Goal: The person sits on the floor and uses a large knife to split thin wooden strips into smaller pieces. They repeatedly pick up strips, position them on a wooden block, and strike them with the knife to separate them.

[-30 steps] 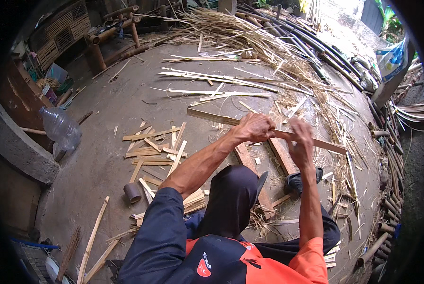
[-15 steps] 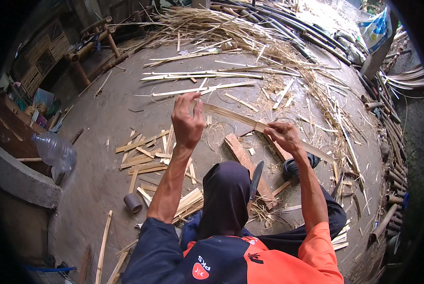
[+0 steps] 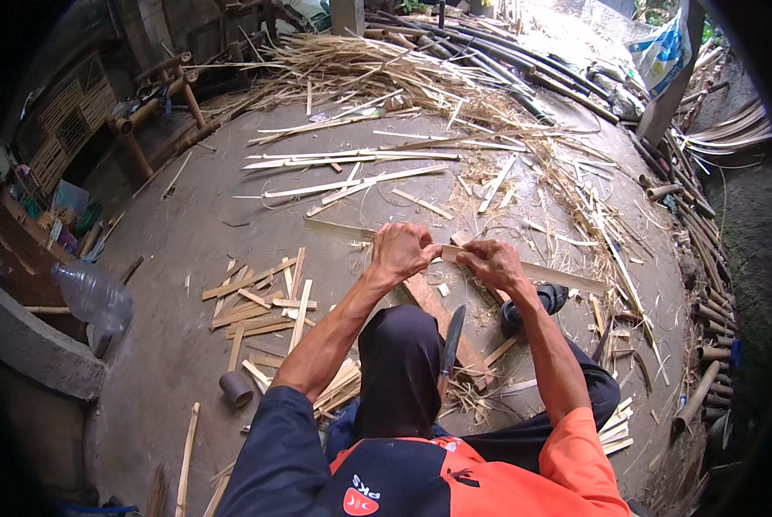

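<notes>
A long, flat bamboo strip [image 3: 562, 277] stretches across in front of me at a slight slant, its right end nearer. My left hand [image 3: 401, 252] grips it near the middle, fingers closed. Close beside it, my right hand [image 3: 492, 261] pinches the same strip, and the thumbs almost meet. Both ends stick out past the hands. Below lies a reddish wooden plank [image 3: 469, 353] on the ground. A knife with a dark blade [image 3: 454, 334] stands out beside my covered head, its handle end partly hidden. A second plank is mostly hidden under my right hand.
Short bamboo pieces [image 3: 252, 320] lie scattered at left, near a brown tube [image 3: 236, 389] and a clear plastic bottle [image 3: 93, 293]. A bundle of cut strips [image 3: 338, 386] lies by my left arm. Long splints and a shavings heap [image 3: 360, 69] cover the far ground; poles [image 3: 709, 306] line the right.
My left hand has slid from near the strip's far left end to the middle, close to my right hand. The right hand has shifted slightly left and nearer.
</notes>
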`<control>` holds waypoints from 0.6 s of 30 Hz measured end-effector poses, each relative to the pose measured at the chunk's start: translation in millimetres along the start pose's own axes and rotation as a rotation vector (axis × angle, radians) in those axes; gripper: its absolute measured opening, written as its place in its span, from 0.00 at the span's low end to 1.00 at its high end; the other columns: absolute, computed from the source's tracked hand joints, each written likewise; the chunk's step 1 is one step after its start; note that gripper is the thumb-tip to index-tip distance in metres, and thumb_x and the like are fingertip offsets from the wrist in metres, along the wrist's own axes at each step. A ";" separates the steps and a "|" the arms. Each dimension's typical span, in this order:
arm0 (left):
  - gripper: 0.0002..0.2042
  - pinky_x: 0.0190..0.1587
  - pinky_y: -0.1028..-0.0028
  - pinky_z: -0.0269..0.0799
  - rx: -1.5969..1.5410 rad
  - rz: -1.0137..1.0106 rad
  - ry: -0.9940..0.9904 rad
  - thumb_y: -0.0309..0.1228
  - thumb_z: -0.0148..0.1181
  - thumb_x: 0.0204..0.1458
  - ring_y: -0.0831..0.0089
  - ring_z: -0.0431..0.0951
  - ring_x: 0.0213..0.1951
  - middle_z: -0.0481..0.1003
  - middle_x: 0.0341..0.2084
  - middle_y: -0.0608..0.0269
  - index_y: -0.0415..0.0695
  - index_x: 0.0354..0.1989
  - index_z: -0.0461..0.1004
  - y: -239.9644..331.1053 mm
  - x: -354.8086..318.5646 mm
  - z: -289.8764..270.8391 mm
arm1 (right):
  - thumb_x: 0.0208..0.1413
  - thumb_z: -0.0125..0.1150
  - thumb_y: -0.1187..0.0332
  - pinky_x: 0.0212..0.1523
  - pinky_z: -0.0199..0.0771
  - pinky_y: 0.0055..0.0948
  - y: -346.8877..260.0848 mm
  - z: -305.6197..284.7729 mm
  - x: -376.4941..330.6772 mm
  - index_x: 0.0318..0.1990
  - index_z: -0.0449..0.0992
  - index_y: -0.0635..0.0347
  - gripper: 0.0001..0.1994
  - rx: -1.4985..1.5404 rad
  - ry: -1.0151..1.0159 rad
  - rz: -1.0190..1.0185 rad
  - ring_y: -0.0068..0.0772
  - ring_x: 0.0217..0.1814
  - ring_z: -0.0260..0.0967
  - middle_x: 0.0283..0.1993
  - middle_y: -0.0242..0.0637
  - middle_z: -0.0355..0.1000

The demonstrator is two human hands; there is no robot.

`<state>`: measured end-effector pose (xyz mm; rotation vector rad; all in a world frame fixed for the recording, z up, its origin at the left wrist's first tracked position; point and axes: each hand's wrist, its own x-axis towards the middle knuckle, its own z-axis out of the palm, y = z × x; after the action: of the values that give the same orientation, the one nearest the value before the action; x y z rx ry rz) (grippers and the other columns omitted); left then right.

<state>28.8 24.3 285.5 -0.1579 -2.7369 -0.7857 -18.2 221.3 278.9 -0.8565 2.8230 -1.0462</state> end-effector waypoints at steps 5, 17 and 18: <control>0.10 0.29 0.68 0.72 0.287 -0.201 -0.085 0.39 0.61 0.38 0.66 0.77 0.23 0.76 0.17 0.58 0.44 0.22 0.78 14.0 14.5 10.3 | 0.45 0.59 0.56 0.27 0.70 0.35 -5.4 9.3 9.3 0.29 0.79 0.56 0.13 -0.237 -0.001 0.032 0.42 0.26 0.72 0.26 0.43 0.74; 0.10 0.21 0.82 0.62 -1.375 -0.011 -0.676 0.37 0.58 0.50 0.82 0.67 0.19 0.71 0.20 0.67 0.41 0.30 0.72 -43.7 2.4 12.2 | 0.50 0.58 0.56 0.20 0.60 0.21 -9.8 -7.4 0.4 0.35 0.78 0.60 0.16 0.734 -0.465 -0.076 0.18 0.20 0.61 0.19 0.31 0.68; 0.11 0.22 0.82 0.62 -1.615 0.050 -0.624 0.37 0.58 0.50 0.82 0.66 0.19 0.70 0.20 0.67 0.41 0.30 0.72 -30.5 -1.0 22.1 | 0.50 0.59 0.56 0.20 0.59 0.21 -17.3 -3.3 -1.8 0.36 0.78 0.60 0.16 0.928 -0.484 -0.102 0.17 0.20 0.60 0.19 0.31 0.68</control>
<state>18.8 10.3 252.0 -0.8458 -1.6635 -3.0136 -8.9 213.3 291.6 -0.9345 1.6241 -1.6462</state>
